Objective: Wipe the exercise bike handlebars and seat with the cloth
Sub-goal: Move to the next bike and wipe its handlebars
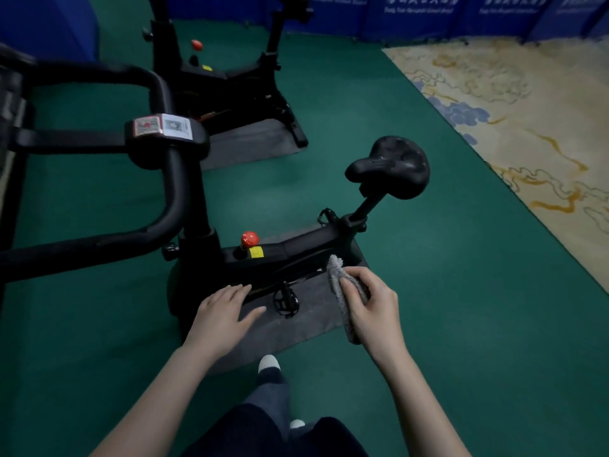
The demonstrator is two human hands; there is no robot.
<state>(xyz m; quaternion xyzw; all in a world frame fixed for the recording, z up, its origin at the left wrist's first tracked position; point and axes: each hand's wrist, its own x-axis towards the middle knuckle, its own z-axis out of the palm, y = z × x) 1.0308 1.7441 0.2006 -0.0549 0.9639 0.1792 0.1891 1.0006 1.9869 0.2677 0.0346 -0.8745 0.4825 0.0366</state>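
Dark trouser legs (263, 420) were seen lowest, and just above them a fluffy grey cloth (341, 293) was pinched in the right hand (372, 308). Left hand (224, 313) was held flat, empty, fingers spread, apart from the right, while the black padded saddle (390, 168) and curved black handlebars (158, 179) were left untouched further up.

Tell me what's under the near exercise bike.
A dark grey rectangular floor mat lies under the black bike, on green flooring. The bike's body and the left hand hide the mat's middle.

Both bare forearms reach forward and down. The left hand (227, 310) is flat, palm down, fingers spread and empty. The right hand (372, 303) curls closed (thumb on top), pinching a grey cloth (341, 291) between fingers and thumb.
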